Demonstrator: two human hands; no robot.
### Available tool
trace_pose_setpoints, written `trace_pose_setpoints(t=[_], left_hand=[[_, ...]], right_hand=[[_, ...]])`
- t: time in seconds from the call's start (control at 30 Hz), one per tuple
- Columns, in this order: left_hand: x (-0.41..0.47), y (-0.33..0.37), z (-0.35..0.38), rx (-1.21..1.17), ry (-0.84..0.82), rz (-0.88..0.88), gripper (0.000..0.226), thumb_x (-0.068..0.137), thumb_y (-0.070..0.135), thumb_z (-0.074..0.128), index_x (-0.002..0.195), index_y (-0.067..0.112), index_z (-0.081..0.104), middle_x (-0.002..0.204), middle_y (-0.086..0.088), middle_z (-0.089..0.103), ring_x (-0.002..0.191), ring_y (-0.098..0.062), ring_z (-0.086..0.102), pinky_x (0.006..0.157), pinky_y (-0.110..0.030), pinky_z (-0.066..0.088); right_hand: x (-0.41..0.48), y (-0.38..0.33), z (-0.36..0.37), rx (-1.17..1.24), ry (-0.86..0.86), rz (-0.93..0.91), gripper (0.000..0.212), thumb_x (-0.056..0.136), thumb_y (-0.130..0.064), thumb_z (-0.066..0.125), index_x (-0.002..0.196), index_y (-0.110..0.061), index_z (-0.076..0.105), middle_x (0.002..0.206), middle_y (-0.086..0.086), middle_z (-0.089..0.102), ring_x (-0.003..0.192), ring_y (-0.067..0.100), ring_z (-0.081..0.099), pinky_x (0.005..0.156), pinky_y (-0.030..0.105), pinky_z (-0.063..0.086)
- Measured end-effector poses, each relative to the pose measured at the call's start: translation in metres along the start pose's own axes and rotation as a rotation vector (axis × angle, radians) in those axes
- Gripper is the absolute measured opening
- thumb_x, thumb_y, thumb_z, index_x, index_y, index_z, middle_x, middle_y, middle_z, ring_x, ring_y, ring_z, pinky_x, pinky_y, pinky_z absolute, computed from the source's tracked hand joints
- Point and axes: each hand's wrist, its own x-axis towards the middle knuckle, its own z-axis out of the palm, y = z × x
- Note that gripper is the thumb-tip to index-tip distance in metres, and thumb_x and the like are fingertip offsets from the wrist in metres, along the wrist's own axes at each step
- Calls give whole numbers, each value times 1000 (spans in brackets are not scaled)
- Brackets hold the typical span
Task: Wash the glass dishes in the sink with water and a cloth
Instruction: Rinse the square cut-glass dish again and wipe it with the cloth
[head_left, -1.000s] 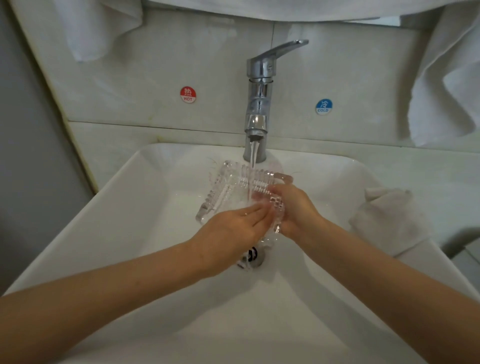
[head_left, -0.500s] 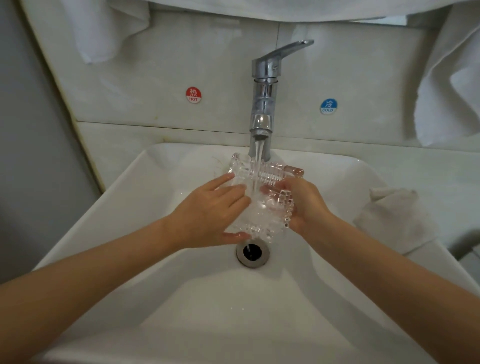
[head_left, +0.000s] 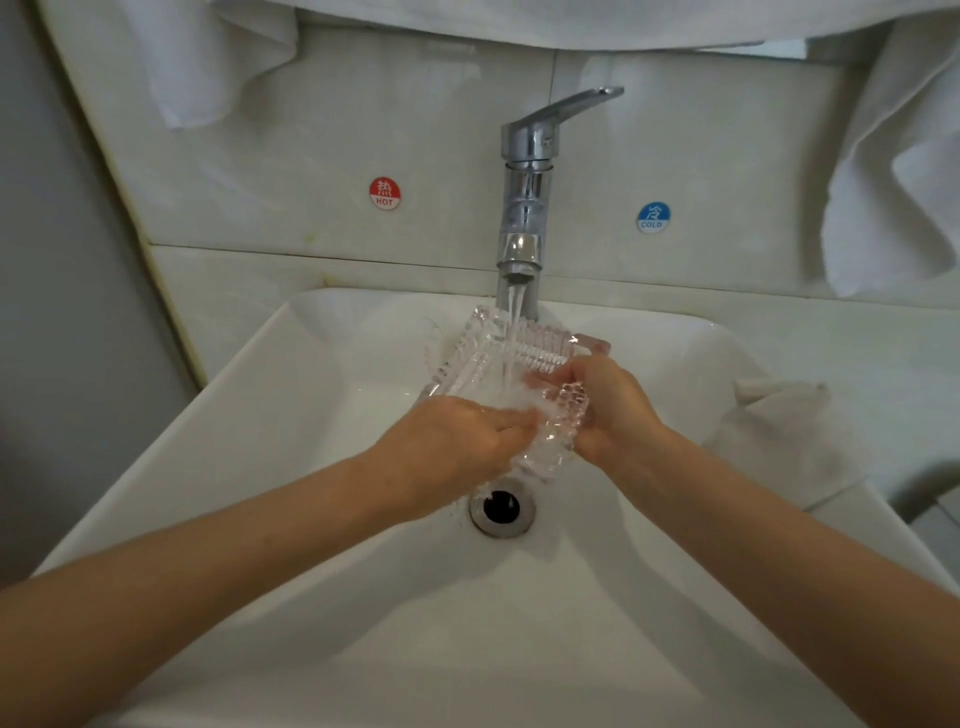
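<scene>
Since half a second ago the left hand (head_left: 457, 441) has slid from the dish's upper left corner down to its near edge, and its fingers now point right instead of up. The dish (head_left: 535, 356), clear ribbed glass, is held tilted over the middle of the sink (head_left: 260, 374), above the drain (head_left: 501, 506) and directly under the tap (head_left: 527, 208). Water (head_left: 511, 338) falls onto the inside of the dish and breaks into white splash there, which blurs the floor of the dish and the left fingertips. The left hand lies on the inside near edge with fingers nearly straight and together; its thumb is hidden, so whether it hooks beneath the glass cannot be told. The right hand (head_left: 613, 410) grips the dish's right edge, thumb curled over the inside, fingers wrapped behind, one fingertip showing past the far corner. The near right corner of the dish is partly masked by both hands. Both forearms are cut off by the lower frame edge. A white cloth (head_left: 779, 415) lies crumpled on the right rim of the sink, apart from both hands. The sink is white. The wall (head_left: 260, 182) behind is pale tile with a red hot sticker (head_left: 385, 193) left of the tap and a blue cold sticker (head_left: 653, 217) right of it. White towels (head_left: 893, 171) hang along the top and right, cropped by the frame.
</scene>
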Motion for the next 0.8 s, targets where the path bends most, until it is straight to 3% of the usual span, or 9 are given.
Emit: trace_pose_setpoints(t=[0.1, 0.23, 0.3, 0.37, 0.47, 0.53, 0.57, 0.7, 0.8], left_hand=[[-7, -18, -8, 117, -35, -54, 46, 78, 51, 50, 79, 11, 73, 78, 1, 74, 59, -18, 70, 60, -33, 58], [-4, -22, -11, 344, -142, -150, 66, 82, 56, 39, 114, 4, 65, 119, -12, 65, 107, -20, 64, 111, -47, 21], [6, -12, -9, 289, -335, -263, 82, 88, 50, 43, 147, 1, 16, 154, -19, 18, 144, -24, 18, 117, -47, -3], [14, 1, -3, 184, -460, -366, 95, 89, 44, 49, 146, 5, -16, 156, -15, -15, 145, -25, -13, 112, -45, -16], [13, 13, 4, 103, -397, -316, 87, 87, 14, 58, 150, 5, -1, 157, -18, -1, 145, -30, 7, 117, -42, 12], [5, 15, 5, 20, -154, -176, 77, 66, -10, 67, 138, 2, 42, 144, -18, 41, 124, -31, 51, 83, -38, 56], [2, 12, 7, -5, -38, -125, 66, 59, -14, 66, 122, 2, 59, 130, -14, 58, 104, -27, 65, 60, -33, 59], [-5, 1, -1, 108, 133, 87, 12, 72, -2, 62, 78, 9, 64, 85, -5, 72, 58, -18, 66, 39, -25, 49], [-11, -18, -16, 245, 267, 124, 33, 87, 35, 59, 62, 14, 55, 52, 2, 51, 40, -13, 48, 35, -21, 37]], right_hand=[[0, -2, 0, 5, 18, -29, 19, 79, 12, 41, 78, -3, 54, 78, 14, 60, 72, 27, 59, 76, 43, 51], [2, 4, 1, 23, -13, -54, 26, 79, 13, 39, 83, -5, 57, 82, 14, 61, 73, 26, 62, 75, 43, 52], [1, 8, 2, 11, -38, -58, 27, 78, 13, 39, 86, -4, 58, 80, 14, 60, 70, 27, 62, 74, 43, 53], [1, 11, 2, -8, -36, -58, 26, 77, 12, 40, 89, -2, 59, 84, 16, 61, 74, 29, 62, 78, 45, 54], [3, 13, -1, -30, -13, -23, 26, 77, 12, 42, 93, -2, 57, 88, 17, 62, 77, 28, 62, 70, 38, 53], [3, 10, -3, 20, -20, 15, 25, 79, 14, 39, 85, -5, 54, 82, 17, 61, 69, 27, 60, 60, 33, 50], [3, 8, -3, 46, -27, 26, 27, 80, 14, 37, 83, -8, 52, 80, 16, 61, 67, 26, 59, 57, 32, 49], [4, 1, -4, 46, -83, 88, 29, 82, 11, 34, 99, -3, 53, 94, 19, 64, 80, 31, 63, 69, 43, 54], [7, -3, -4, 24, -126, 160, 47, 80, 10, 33, 122, -4, 50, 118, 24, 60, 100, 38, 63, 75, 50, 53]])
